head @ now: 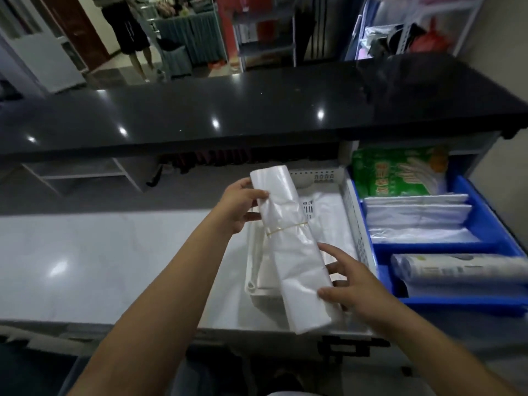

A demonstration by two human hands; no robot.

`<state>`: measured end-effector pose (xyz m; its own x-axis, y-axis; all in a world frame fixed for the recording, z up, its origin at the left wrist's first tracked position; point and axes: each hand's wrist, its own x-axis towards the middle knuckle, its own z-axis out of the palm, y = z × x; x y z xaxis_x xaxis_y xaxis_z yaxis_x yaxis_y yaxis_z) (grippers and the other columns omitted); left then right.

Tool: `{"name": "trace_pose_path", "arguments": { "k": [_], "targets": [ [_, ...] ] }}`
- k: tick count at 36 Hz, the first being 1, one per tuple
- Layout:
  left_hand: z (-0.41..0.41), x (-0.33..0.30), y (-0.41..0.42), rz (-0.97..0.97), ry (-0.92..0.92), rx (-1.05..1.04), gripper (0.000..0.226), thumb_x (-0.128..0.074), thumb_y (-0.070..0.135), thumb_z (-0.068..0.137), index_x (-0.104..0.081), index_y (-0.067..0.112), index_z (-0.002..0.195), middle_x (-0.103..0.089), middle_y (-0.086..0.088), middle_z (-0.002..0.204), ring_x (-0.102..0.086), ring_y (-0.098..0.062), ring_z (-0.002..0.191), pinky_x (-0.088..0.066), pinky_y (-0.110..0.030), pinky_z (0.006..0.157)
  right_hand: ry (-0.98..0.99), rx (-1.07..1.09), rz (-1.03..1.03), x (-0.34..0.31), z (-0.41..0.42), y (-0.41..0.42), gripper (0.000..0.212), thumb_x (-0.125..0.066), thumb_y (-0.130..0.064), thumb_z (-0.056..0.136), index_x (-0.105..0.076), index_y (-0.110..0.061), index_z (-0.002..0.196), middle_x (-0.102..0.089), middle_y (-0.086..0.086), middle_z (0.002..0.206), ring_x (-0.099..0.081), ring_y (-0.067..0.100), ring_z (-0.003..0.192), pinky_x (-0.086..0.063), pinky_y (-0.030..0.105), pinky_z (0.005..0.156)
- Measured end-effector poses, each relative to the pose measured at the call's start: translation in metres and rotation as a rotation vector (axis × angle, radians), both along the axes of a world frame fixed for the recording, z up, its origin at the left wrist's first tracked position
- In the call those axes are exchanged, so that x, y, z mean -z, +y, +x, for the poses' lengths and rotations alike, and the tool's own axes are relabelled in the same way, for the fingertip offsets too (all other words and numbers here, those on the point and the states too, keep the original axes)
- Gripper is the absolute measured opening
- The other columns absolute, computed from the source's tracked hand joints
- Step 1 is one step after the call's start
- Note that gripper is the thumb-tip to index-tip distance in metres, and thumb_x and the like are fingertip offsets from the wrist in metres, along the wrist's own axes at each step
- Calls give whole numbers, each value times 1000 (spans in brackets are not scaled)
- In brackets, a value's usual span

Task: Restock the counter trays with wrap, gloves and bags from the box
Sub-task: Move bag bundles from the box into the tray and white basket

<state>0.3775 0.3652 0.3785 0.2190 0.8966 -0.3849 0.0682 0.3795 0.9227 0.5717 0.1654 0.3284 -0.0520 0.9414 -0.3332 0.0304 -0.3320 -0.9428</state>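
Note:
A long folded bundle of clear plastic bags (297, 252), tied round the middle with a yellow rubber band, hangs slanted over the white perforated tray (355, 224). My left hand (238, 208) grips its upper end. My right hand (353, 284) holds its lower end, thumb under and fingers spread along the side. More clear bags lie inside the white tray beneath the bundle. To the right, a blue tray (485, 212) holds a green glove packet (400, 170), flat white bag stacks (417, 215) and a roll of wrap (460, 267) in its front compartment.
A white marble-look lower counter (100, 258) stretches to the left. A raised glossy black countertop (257, 110) runs across behind the trays. Beyond it, a person stands at the far left near shelving. A dark gap lies below the counter's front edge.

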Motion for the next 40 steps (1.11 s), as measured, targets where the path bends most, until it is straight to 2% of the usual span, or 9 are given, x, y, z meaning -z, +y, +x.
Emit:
{"name": "trace_pose_path", "arguments": {
  "k": [5,11,15,18,21,25,31,34,40],
  "targets": [
    [2,23,49,-128,154,219,54,-65,-8,85,-53,10,135,-66,-21,122,-70,-30,97,-62,-41,65,-29,125,-152,16,-20,13,75,-71,4,81,-51,-43,135,-63,7,114,-73,22,89,-60,36,68],
    [14,35,99,-49,246,275,70,-63,-13,82,-43,11,144,-67,-18,102,-65,-26,82,-61,-38,64,-86,231,-146,15,-39,53,67,-69,7,81,-54,-35,132,-61,9,110,-70,25,84,-55,33,60],
    [20,40,124,206,523,317,71,-59,-7,81,-41,12,147,-64,-14,103,-62,-24,78,-53,-32,64,-142,227,-136,26,-55,75,72,-68,9,80,-51,-41,128,-61,9,111,-66,19,74,-50,24,53],
    [19,45,129,498,842,441,67,-59,14,86,-38,18,149,-52,-16,137,-59,-33,112,-54,-37,85,-144,208,-186,41,-68,81,77,-64,13,79,-49,-35,137,-60,7,112,-66,18,74,-48,23,53],
    [25,61,116,798,1034,685,63,-56,34,90,-37,24,150,-37,-9,155,-33,-33,141,-31,-47,114,-154,242,-214,52,-71,81,80,-64,14,78,-48,-32,142,-58,5,117,-68,20,87,-50,23,59],
    [33,97,93,885,1205,951,70,-30,60,96,-14,29,157,-4,-6,167,0,-30,153,2,-54,122,-193,208,-224,52,-70,77,81,-64,11,80,-45,-40,140,-57,-10,120,-68,1,82,-48,17,60],
    [31,121,98,867,1287,1042,77,-7,77,89,10,39,155,20,-2,164,18,-29,151,17,-51,117,-883,-148,-91,35,-76,76,87,-60,-25,80,-16,-53,150,-7,-11,164,-14,17,149,-24,39,117],
    [29,121,101,896,1313,1055,79,-6,80,87,10,41,154,20,-2,164,17,-30,151,15,-51,119,-963,-343,-89,33,-86,76,83,-57,-35,86,-8,-53,151,8,-14,166,7,14,152,-2,46,122],
    [24,120,97,938,1329,999,78,-3,80,86,7,44,155,17,1,165,15,-28,152,19,-54,115,-1050,-359,-40,39,-94,69,68,-44,-40,94,-11,-48,153,0,-13,166,10,17,152,4,50,121]
  ]
}}
